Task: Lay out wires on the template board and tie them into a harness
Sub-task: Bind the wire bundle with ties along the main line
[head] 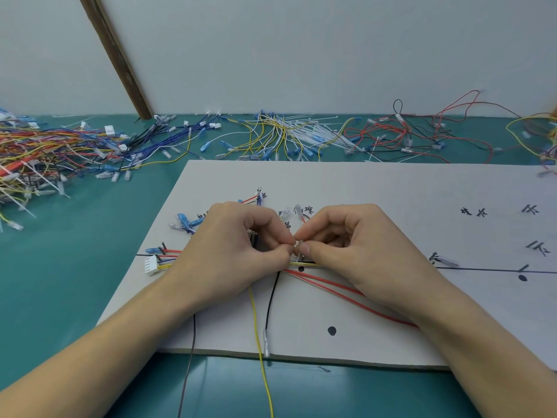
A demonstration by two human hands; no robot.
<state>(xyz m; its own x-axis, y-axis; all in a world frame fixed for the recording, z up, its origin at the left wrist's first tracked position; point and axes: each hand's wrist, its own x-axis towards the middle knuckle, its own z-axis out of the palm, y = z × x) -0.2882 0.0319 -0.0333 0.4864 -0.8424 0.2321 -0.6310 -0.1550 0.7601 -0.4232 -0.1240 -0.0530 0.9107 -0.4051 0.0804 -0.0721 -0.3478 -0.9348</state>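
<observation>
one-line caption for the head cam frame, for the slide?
Both hands, left hand and right hand, pinch a cable tie over the wire bundle on the template board.

matt white template board [391, 188], glossy plastic-coated wires [316, 282], smooth teal tabletop [75, 267]

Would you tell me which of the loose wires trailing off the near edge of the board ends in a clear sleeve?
The black wire: its clear sleeve lies at the board's near edge. The yellow wire and the grey wire beside it run out of view.
</observation>
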